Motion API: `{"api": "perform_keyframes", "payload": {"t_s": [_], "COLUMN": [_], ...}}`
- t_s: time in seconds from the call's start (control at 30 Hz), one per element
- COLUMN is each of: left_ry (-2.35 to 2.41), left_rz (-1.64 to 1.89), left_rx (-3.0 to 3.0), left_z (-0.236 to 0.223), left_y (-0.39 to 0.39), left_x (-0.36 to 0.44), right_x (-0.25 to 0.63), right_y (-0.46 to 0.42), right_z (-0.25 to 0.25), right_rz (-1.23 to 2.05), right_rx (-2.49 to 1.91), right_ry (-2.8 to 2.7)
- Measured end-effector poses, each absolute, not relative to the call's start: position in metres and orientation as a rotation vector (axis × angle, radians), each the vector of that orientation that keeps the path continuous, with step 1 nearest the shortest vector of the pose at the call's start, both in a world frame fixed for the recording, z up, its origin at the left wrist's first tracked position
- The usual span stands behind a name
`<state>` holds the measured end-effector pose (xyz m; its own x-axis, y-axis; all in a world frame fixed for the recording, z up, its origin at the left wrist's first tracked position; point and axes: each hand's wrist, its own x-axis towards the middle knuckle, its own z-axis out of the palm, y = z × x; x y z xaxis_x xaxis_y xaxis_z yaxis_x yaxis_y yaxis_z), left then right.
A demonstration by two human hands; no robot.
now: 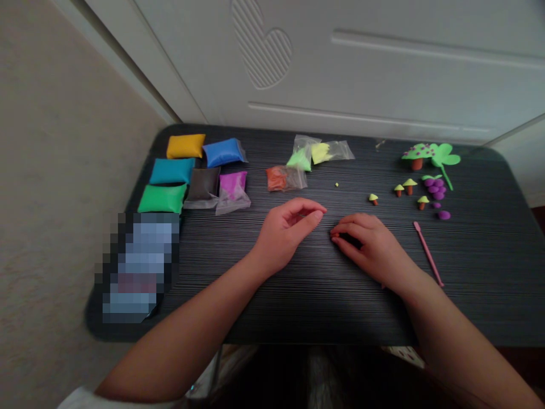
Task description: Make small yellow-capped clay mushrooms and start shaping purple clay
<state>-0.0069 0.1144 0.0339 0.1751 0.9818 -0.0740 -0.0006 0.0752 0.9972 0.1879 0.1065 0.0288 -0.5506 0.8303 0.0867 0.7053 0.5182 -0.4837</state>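
Observation:
My right hand (374, 247) pinches a small piece of orange-brown clay (336, 234) between thumb and fingertips, just above the dark table. To its left is my left hand (292, 233), its fingers curved and the thumb tip against them; nothing shows in that pinch. A tiny yellow clay bit (336, 184) lies beyond the hands. Nearest on the right stands a little clay mushroom (373, 199) with a yellow cap and brown stem. Several like it are farther right, among them one mushroom (409, 186). Part of a pink thing shows under my right wrist, mostly hidden.
Opened bags of orange clay (277, 178), green clay (300, 159) and yellow clay (321, 152) lie at the back. Several coloured clay packs (185, 146) and a blurred phone (140, 267) are left. At right are a green-topped mushroom (417, 162), purple grapes (435, 187) and a pink stick tool (429, 254).

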Motion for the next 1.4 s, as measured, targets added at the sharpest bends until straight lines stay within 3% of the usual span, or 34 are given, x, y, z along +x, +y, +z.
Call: {"api": "perform_keyframes", "payload": {"t_s": [0.3,0.73,0.97,1.2,1.4], "left_ry": [1.094,0.738,0.83,0.986,1.007], "left_rz": [0.976,0.657,0.698,0.773,0.813], "left_rx": [1.233,0.832,0.892,1.312,1.509], "left_z": [0.035,0.033,0.032,0.036,0.035], "left_y": [0.114,0.108,0.106,0.104,0.103], "left_x": [-0.006,-0.002,-0.002,-0.001,-0.003], "right_x": [0.188,0.181,0.181,0.181,0.182], "right_y": [0.105,0.096,0.097,0.099,0.1], "right_z": [0.03,0.045,0.041,0.039,0.04], "right_rz": [0.613,1.058,0.95,0.811,0.86], "right_rx": [-1.309,-1.159,-1.206,-1.204,-1.24], "right_ry": [-2.412,-1.799,-1.921,-2.064,-2.087]}}
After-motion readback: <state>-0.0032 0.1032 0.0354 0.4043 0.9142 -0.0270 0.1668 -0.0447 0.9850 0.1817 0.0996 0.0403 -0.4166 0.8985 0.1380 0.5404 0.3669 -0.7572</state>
